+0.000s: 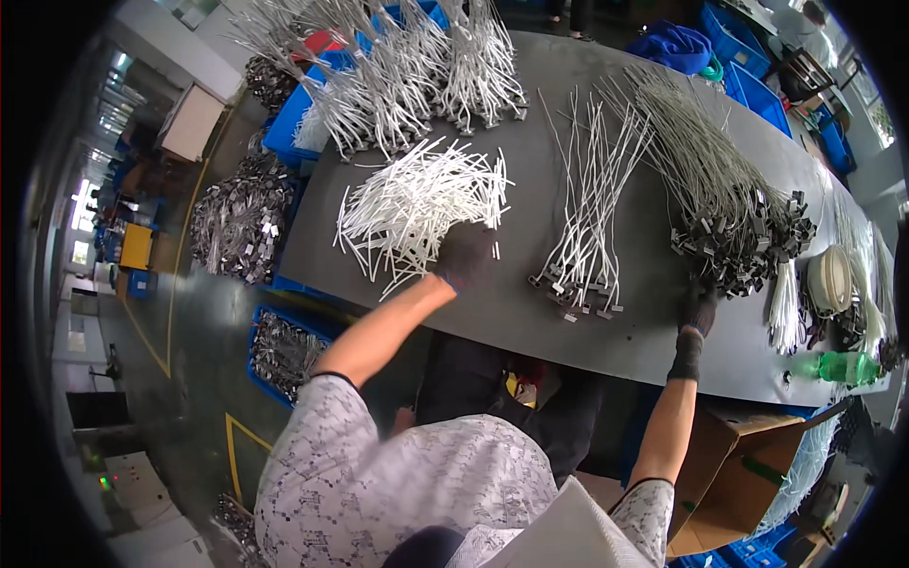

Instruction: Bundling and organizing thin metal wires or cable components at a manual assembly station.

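My left hand [468, 256], in a dark glove, rests at the near right edge of a loose heap of short white tubes [402, 208]. Its fingers blend together, so I cannot make out whether they hold a tube. Also gloved, my right hand [699, 310] reaches the near edge of a large bundle of grey wires with dark connector ends [734, 241]. The fingertips there are dark against the connectors, and their grip is unclear. Between my hands lies a smaller group of white-sleeved wires [592, 218], connector ends toward me.
Thick bundles of finished-looking wires [407, 85] stand at the back left beside a blue bin [294, 133]. At the right are a white tape roll [830, 279] and a green bottle [848, 368]. Below the dark table [530, 327] stands an open cardboard box [724, 473].
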A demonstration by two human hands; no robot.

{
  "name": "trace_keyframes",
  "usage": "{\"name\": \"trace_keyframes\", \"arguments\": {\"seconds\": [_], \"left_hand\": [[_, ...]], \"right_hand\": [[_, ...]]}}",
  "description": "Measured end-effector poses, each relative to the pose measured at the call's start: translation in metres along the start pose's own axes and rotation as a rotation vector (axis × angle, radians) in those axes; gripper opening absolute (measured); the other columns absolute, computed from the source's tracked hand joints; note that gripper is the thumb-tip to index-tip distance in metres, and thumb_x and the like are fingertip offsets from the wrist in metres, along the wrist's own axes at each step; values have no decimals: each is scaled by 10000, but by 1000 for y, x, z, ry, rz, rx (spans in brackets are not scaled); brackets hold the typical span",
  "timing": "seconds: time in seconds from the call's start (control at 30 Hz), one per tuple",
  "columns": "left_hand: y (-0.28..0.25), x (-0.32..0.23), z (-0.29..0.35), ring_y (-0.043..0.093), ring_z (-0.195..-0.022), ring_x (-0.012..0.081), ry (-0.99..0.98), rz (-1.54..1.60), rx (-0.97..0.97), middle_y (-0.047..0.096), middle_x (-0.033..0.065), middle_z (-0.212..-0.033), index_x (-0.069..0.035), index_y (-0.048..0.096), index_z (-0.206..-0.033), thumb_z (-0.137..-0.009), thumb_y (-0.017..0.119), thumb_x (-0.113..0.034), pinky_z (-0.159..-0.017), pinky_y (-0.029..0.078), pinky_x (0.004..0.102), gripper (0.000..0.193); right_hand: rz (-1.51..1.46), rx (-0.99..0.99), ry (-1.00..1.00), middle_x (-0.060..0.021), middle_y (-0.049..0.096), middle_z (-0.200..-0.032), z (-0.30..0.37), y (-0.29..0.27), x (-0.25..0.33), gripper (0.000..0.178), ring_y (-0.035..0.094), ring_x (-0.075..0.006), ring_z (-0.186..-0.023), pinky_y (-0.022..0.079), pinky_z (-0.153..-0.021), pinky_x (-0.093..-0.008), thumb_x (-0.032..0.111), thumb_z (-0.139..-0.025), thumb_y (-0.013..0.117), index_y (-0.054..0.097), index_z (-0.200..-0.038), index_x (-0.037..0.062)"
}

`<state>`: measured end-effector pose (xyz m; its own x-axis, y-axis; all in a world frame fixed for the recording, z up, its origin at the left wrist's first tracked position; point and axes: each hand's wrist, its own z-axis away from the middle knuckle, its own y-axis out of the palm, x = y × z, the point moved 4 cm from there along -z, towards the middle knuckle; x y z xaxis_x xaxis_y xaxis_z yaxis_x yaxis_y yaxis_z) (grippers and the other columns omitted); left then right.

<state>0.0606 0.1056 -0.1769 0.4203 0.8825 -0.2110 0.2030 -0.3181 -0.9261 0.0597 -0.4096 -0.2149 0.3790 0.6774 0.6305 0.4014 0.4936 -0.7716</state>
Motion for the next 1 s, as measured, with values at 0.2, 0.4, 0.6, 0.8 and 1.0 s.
{"name": "trace_keyframes", "arguments": {"seconds": [0.2,0.4,0.6,0.8,1.0], "left_hand": [[34,-16,12,681,-924,433,-723,26,142,715,202,-968,-45,699,-950,-835,622,-443,-809,545,513,422],[61,0,1,709,-998,371,-806,32,279,732,198,-1021,-99,743,-994,-836,651,-382,-800,569,494,337],[102,14,0,711,-1010,352,-679,-109,404,710,214,-1123,-48,714,-1049,-868,599,-282,-829,572,484,317],[89,23,30,721,-778,267,-897,643,428,728,144,-877,-52,695,-1004,-902,621,-212,-651,584,408,204],[68,-15,83,656,-621,128,-1240,1534,153,699,37,-784,-90,680,-984,-874,748,-181,-533,549,291,158]], "right_hand": [[356,87,-63,-248,691,-1111,-9,25,-42,525,624,-460,-1055,492,-914,-514,498,-838,691,696,-1111,49],[49,-172,13,-272,667,-1149,-14,27,-60,549,624,-426,-1097,499,-928,-497,483,-885,671,659,-1143,-2],[313,112,99,-188,708,-1083,-63,64,-61,497,661,-400,-1024,513,-869,-487,425,-919,659,643,-1171,-3],[-518,261,387,-110,736,-1007,8,27,-40,386,700,-321,-933,547,-803,-448,369,-931,648,688,-1068,9],[-235,105,-274,-108,696,-1029,101,-46,-1,240,667,-220,-916,545,-734,-362,229,-942,646,658,-994,-5]]}}
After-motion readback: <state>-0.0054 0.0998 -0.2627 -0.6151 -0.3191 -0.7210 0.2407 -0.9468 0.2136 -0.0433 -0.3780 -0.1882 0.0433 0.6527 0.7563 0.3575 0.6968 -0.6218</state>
